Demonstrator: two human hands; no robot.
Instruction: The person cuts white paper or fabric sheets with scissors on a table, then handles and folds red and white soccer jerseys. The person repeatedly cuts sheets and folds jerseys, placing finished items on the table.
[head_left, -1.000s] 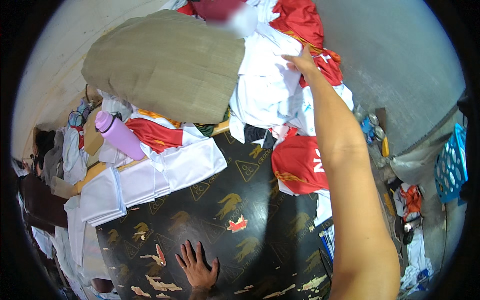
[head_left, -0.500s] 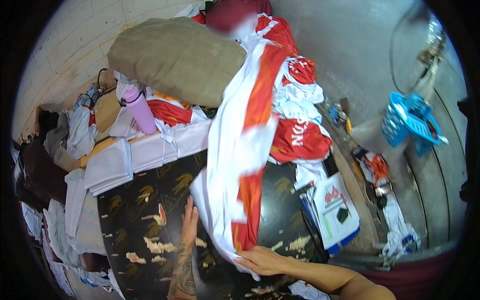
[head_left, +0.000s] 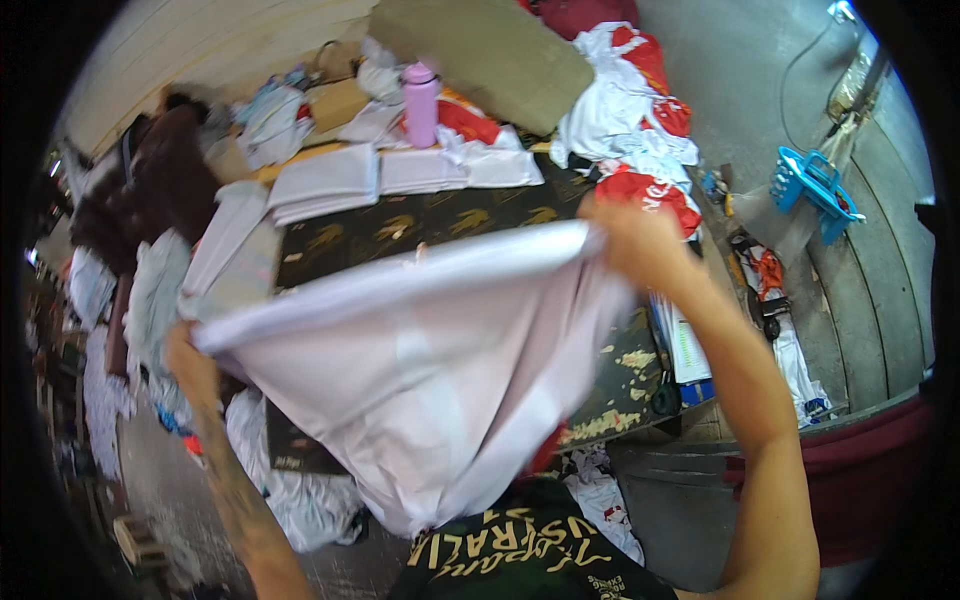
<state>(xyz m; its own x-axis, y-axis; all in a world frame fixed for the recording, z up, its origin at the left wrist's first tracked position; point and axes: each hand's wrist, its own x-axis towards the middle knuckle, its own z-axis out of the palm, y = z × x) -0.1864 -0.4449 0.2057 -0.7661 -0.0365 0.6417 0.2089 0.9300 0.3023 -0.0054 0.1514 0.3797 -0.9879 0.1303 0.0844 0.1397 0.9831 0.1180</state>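
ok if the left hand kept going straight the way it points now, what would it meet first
Probably the pale grey cloth just beyond the left hand, though depth between them is unclear.

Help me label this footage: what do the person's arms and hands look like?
The left forearm carries dark tattoos; the right forearm shows none. Neither is sleeved. The left hand and right hand wear no gloves; blur hides finer detail. The shirt is black with gold lettering.
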